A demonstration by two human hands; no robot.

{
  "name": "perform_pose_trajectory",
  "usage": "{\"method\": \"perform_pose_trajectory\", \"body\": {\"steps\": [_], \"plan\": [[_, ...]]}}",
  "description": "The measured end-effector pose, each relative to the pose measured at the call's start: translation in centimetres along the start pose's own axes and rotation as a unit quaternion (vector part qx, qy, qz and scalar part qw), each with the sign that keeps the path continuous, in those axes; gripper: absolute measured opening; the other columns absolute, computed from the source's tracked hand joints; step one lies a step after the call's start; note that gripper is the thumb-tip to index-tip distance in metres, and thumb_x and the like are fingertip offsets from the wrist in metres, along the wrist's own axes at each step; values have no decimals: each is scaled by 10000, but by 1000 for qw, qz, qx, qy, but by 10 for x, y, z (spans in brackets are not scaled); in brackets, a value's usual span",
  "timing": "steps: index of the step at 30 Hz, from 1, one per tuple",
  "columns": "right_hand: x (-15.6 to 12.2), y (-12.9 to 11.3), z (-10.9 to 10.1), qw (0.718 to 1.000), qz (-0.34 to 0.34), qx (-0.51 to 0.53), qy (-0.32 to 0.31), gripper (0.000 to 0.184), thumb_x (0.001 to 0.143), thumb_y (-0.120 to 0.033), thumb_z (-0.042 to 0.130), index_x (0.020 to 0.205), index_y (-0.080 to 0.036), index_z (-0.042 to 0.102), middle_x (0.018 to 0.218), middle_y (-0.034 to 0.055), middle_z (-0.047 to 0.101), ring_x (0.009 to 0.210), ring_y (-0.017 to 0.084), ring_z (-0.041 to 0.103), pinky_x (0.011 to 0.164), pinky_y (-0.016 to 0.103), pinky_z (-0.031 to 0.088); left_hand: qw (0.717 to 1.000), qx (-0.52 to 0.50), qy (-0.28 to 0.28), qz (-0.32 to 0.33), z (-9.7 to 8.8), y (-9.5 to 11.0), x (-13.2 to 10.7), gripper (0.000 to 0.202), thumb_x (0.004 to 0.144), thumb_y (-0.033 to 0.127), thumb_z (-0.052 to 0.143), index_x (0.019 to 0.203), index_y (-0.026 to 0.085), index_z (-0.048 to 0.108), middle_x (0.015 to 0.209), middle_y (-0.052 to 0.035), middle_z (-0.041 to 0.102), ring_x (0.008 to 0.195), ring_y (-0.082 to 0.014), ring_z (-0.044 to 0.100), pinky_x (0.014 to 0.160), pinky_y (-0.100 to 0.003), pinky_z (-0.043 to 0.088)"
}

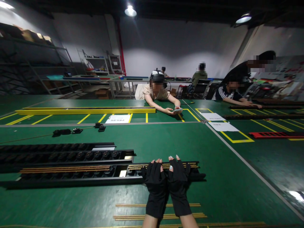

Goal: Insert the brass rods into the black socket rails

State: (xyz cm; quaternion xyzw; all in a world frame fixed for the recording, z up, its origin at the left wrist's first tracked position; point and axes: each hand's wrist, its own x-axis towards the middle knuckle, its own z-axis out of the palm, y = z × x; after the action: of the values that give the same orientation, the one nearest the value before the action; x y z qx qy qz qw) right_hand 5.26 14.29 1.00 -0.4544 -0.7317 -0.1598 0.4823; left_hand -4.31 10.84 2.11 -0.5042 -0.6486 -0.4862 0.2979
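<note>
Head view: gloved hands touch golden rods

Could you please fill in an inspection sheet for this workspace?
Surface: green table, marked with yellow lines.
Job's things: brass-coloured rods along the near black rail; loose rods lie closer to the camera.
Clutter: paper sheets, yellow bar and black parts farther back.
Hands: left hand and right hand side by side over the rods, in black gloves; grip unclear.
Cables: thin line at left, cord or rod unclear.
Surroundings: co-workers, shelves, ceiling lamps.
</note>
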Motion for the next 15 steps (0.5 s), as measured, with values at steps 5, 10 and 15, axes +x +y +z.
{"method": "perform_pose_trajectory", "body": {"steps": [5, 10, 15], "plan": [[-1, -1, 1, 1000, 0, -3, -7, 357, 970, -188, 400, 1232, -162, 641, 1193, 97, 724, 1268, 271, 582, 1176, 528, 217, 1000, -8, -4, 2, 0, 0, 0, 259, 927, 147, 491, 1038, 196, 720, 980, -48, 777, 1003, -214, 674, 1071, -398, 310], [-4, -7, 3, 999, -2, 25, -24, 368, 967, -174, 387, 1226, -178, 648, 1209, 92, 718, 1310, 244, 554, 1192, 523, 197, 1000, -6, -4, -6, 1, -1, -3, 245, 925, 182, 502, 1039, 208, 718, 987, -61, 774, 1025, -224, 676, 1114, -433, 266], [-5, -9, 6, 999, -3, 31, -12, 346, 963, -169, 405, 1200, -185, 656, 1148, 69, 743, 1247, 227, 602, 1202, 503, 189, 1000, 1, 10, 11, 0, 1, 1, 236, 923, 160, 487, 1019, 194, 700, 962, -55, 777, 1001, -220, 678, 1116, -420, 279]]}}
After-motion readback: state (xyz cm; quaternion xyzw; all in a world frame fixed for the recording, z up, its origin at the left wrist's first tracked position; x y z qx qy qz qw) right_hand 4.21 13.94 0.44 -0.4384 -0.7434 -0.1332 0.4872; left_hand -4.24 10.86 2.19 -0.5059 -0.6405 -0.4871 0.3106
